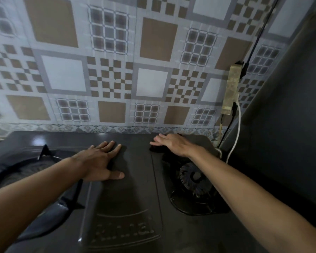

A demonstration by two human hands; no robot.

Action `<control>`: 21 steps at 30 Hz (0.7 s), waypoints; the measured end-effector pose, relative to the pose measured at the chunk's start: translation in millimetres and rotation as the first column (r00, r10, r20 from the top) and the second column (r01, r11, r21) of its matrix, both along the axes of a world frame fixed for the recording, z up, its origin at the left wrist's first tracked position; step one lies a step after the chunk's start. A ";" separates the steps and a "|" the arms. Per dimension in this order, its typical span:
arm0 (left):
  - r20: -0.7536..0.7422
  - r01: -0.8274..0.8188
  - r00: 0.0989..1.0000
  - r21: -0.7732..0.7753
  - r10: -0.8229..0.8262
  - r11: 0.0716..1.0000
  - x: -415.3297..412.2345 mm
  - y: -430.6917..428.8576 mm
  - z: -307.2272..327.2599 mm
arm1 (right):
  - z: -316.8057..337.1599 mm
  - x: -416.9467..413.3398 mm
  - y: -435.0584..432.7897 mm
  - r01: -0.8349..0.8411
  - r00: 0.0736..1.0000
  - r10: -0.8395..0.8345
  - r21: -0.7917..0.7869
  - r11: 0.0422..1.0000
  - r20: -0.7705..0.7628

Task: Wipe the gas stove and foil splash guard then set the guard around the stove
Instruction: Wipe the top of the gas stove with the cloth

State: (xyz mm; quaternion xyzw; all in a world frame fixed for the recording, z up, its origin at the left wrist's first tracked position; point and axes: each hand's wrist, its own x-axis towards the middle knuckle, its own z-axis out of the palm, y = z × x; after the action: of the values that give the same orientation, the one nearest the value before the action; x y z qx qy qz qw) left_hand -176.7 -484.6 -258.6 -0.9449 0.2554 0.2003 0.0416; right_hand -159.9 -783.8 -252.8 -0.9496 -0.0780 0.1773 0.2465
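Left hand: lay flat, fingers spread, on the gas stove.
Right hand: pressed open-palmed on a dark cloth.

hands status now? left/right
Left hand: open, flat on the gas stove, holding nothing.
Right hand: open, palm down on a dark cloth.

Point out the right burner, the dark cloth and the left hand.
right burner (194, 178): head view, burner cap.
dark cloth (158, 149): head view, edge showing beneath the right hand.
left hand (98, 161): head view, back of hand.
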 end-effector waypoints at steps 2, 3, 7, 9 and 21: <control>0.004 -0.002 1.000 -0.004 0.002 1.000 -3.3 5.0 1.1 | -1.9 -6.2 14.0 -0.128 0.992 0.129 -0.037 0.991 0.008; 0.005 -0.006 1.000 -0.001 0.006 1.000 -4.6 8.6 2.2 | -1.9 -10.4 19.3 -0.185 0.983 0.185 -0.054 0.981 0.010; 0.026 -0.055 0.998 0.071 0.053 0.996 -2.7 23.4 10.7 | -4.3 -24.1 34.9 -0.077 0.989 0.093 -0.134 0.988 0.118; 0.005 -0.103 0.995 0.077 0.103 0.992 -0.6 29.4 16.4 | -4.7 -24.8 47.7 0.065 0.995 -0.048 -0.202 0.977 0.089; -0.102 -0.108 0.988 0.063 0.114 0.992 -8.7 40.4 33.4 | -3.5 -37.1 123.3 0.110 0.975 -0.127 0.099 0.989 0.183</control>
State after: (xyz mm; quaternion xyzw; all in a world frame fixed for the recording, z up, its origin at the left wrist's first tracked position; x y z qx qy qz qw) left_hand -185.4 -444.2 -225.3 -0.9442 0.1986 0.2590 0.0439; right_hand -197.0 -660.5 -256.3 -0.9532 -0.0521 0.0679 0.2899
